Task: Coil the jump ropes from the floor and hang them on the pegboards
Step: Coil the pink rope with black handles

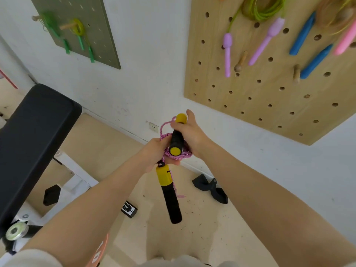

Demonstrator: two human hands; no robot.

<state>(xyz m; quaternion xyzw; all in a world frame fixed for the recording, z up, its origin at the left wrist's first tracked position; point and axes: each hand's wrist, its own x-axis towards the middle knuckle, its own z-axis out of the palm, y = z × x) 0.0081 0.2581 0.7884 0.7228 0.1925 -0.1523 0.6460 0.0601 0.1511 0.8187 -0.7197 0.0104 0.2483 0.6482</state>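
Observation:
A pink braided jump rope (178,156) is bunched in coils between both hands. My left hand (156,151) grips the coils from the left. My right hand (189,132) grips one black and yellow handle (176,140) that points toward me. The second handle (168,195) hangs straight down below the hands. The wooden pegboard (260,97) fills the wall at upper right, with free wooden pegs (240,61) and ropes with purple handles (227,53), blue handles and a pink handle hanging on it. A smaller green pegboard (107,35) at upper left carries green ropes.
A black padded bench (32,135) with a white frame stands at left, with a metal weight disc (16,230) near its foot. On the beige floor lie a black strap handle (212,187) by the wall and a small black and white block (129,208).

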